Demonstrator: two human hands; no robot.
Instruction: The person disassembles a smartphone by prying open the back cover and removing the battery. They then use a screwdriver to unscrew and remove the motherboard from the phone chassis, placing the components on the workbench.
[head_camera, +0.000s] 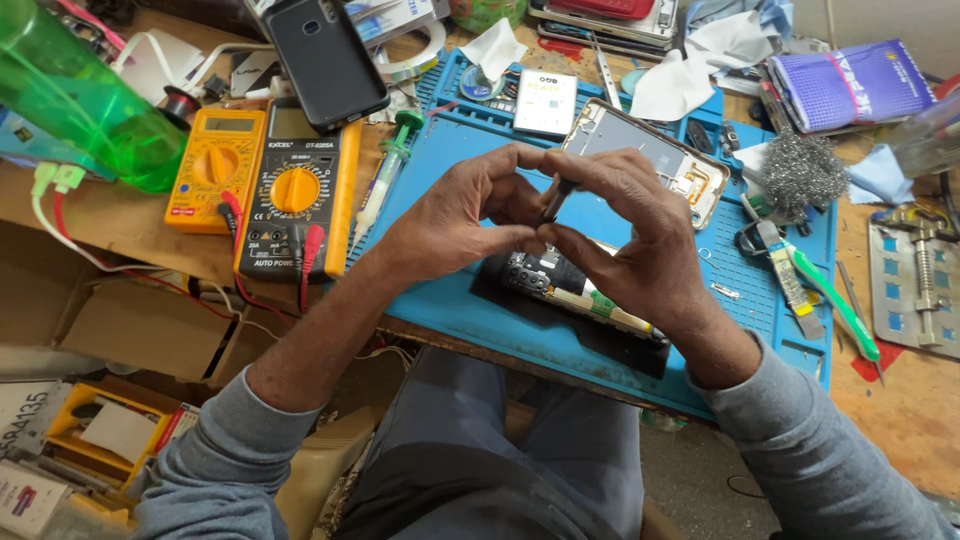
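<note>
Viewing the head camera from my remote station, I record both hands meeting above a blue work mat (450, 300). My left hand (455, 215) and right hand (625, 235) are curled toward each other, fingertips pressed together around a small dark tool (556, 197) pinched between them; I cannot tell which hand bears the grip. Directly beneath lies an opened phone (570, 290) with its circuit board exposed, resting on the mat near its front edge. A phone back frame (650, 150) lies just beyond the hands on the mat, with a small white rectangular part (546, 102) beside it.

Containers: the mat's moulded compartments along its far edge hold small parts, too small to identify. A green plastic bottle (80, 100) sits at far left; contents not discernible. 2 multimeters (265, 185) lie left of the mat, a syringe (385, 175) at its edge, steel wool (800, 170) and green-handled tweezers (830, 300) to the right.
</note>
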